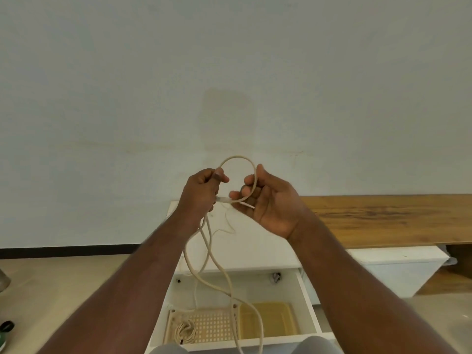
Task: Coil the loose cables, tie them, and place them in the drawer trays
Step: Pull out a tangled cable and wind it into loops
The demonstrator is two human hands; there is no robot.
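A long beige cable (217, 267) hangs from my two raised hands down over the open white drawer (306, 292). My left hand (201, 192) grips the cable, with its plug end poking out to the right. My right hand (268, 200) holds the far side of a loop that arches between the hands, fingers curled round the cable. In the drawer lie a perforated cream tray (217, 325) with a small coiled cable (185, 332) in it, and a yellow translucent tray (275, 320) to its right.
The drawer belongs to a low white cabinet (398, 267) with a wooden top (383, 215) against a pale wall. My knees show at the bottom edge. A dark object (6, 327) lies on the floor at the far left.
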